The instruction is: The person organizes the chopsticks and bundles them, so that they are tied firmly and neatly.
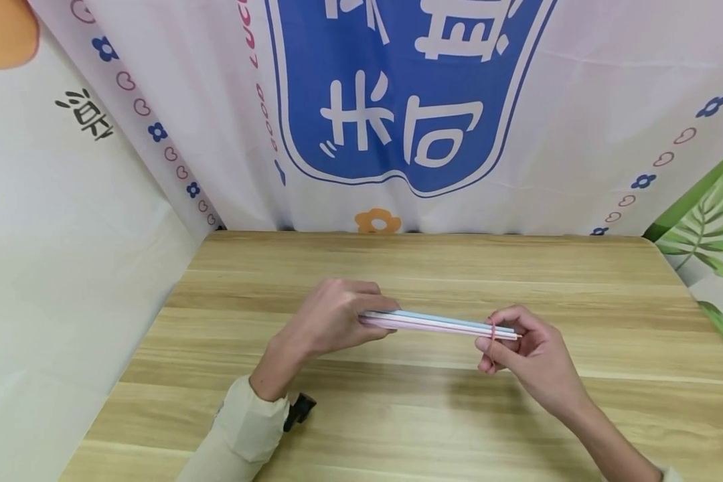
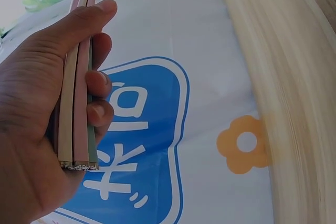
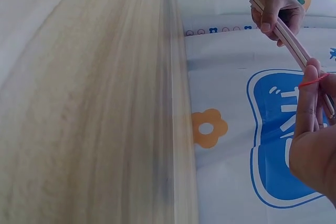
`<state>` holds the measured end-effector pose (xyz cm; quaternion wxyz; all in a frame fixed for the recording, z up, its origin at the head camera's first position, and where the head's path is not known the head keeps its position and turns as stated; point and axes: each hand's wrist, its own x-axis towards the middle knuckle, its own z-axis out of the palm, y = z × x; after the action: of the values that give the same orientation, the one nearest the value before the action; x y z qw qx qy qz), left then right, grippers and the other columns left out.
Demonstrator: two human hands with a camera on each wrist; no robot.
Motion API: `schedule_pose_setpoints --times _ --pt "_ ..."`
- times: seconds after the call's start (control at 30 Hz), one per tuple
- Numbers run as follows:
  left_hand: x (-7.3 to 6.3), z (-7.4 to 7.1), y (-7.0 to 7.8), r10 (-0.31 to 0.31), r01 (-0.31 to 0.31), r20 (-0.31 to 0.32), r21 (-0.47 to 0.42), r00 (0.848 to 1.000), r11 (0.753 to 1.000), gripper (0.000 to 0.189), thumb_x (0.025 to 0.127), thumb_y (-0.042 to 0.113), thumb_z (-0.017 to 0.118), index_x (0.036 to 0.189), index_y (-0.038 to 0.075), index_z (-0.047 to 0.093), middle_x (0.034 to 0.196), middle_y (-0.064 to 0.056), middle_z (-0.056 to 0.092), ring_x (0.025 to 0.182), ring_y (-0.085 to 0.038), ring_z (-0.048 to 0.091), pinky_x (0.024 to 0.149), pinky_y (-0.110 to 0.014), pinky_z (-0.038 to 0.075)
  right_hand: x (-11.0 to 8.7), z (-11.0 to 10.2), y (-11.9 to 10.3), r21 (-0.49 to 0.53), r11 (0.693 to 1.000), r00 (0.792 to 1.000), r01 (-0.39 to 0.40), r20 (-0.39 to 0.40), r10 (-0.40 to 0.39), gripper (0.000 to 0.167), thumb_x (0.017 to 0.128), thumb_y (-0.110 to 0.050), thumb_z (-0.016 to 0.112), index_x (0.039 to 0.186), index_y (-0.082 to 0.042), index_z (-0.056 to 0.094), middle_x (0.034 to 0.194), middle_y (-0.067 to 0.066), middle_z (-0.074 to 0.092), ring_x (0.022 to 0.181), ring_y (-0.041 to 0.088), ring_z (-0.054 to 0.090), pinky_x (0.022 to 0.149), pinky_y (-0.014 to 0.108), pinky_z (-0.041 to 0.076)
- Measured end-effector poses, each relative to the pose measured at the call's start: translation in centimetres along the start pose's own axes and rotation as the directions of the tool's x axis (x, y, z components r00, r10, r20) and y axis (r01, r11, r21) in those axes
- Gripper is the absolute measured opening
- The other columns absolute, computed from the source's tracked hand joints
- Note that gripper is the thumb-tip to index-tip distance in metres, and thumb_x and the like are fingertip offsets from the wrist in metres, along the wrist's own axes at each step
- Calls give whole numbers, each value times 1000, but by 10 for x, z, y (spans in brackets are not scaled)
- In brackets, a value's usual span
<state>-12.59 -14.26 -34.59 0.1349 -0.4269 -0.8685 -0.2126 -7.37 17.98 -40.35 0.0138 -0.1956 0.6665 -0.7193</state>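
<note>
A bundle of slim pastel pencils [image 1: 436,323], blue, white and pink, is held up level above the table. My left hand [image 1: 340,314] grips its left end. In the left wrist view, thumb and fingers wrap round the pencils [image 2: 80,103], whose flat ends show near the heel of the palm. At the other end, my right hand [image 1: 542,355] holds a thin red rubber band [image 1: 493,327] with its fingers and thumb. The band crosses the pencils near their tips. In the right wrist view, the rubber band [image 3: 313,81] also runs across the fingers.
The wood-grain table [image 1: 397,415] lies below both hands. Behind it hangs a printed cloth [image 1: 578,120] with a blue sign, and a white cloth covers the left side. A black piece [image 1: 299,411] sits at the left sleeve's cuff.
</note>
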Motion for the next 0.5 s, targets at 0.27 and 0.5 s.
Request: schedule_pose_setpoints --times 0.27,0.5 --pt "0 0 2 -16 16 -5 15 1000 1000 22 84 20 92 105 17 86 86 3 80 62 -1 58 58 -11 44 3 0 0 12 1000 1000 17 -4 -17 31 96 17 66 117 -5 56 96 1 75 73 14 77 67 33 65" --pt "1 1 3 -50 50 -34 6 998 999 24 84 20 93 106 15 86 88 2 82 63 -2 60 58 -12 45 12 1 3 34 999 999 -26 -28 27 43 96 16 67 127 -11 51 99 2 77 78 15 79 72 34 66"
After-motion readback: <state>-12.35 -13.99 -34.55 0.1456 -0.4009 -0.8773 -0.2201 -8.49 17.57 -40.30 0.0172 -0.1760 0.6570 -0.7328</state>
